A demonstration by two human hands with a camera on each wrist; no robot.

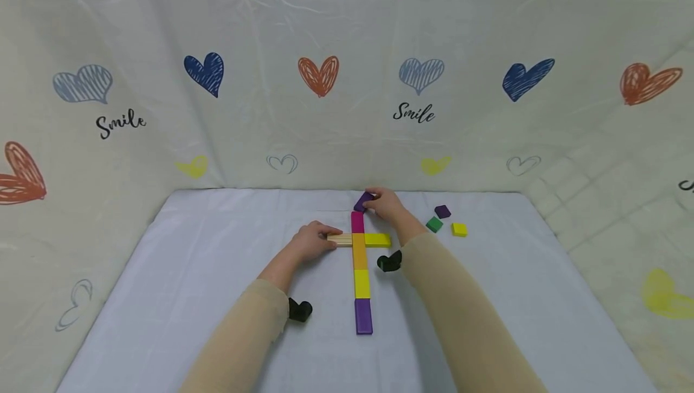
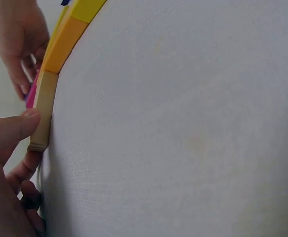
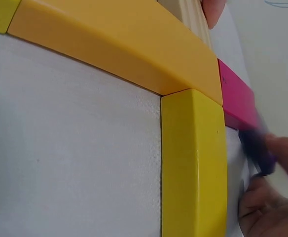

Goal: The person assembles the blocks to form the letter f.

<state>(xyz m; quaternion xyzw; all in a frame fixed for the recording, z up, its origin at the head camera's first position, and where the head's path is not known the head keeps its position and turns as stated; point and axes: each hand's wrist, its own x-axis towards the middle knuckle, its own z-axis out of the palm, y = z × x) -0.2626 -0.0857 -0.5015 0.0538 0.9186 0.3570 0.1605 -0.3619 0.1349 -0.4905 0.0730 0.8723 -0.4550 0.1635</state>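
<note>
Coloured blocks form a cross on the white cloth in the head view. Its upright runs from a purple block [image 1: 364, 317] nearest me through a yellow block [image 1: 361, 284] and an orange block [image 1: 359, 251] to a pink block [image 1: 358, 222]. Another yellow block [image 1: 379, 240] makes the right arm; a plain wooden block [image 1: 341, 240] makes the left. My left hand [image 1: 311, 241] pinches the outer end of the wooden block, thumb on top. Beyond the pink block, my right hand [image 1: 387, 205] holds a small purple block [image 1: 363, 201], tilted, one corner close to the pink end.
To the right of the cross lie a small green block [image 1: 434, 225], a dark purple block [image 1: 442, 211] and a small yellow block [image 1: 459, 229]. Black devices [image 1: 300, 310] stick out at both wrists. A patterned cloth wall [image 1: 347, 140] rises behind the table's far edge.
</note>
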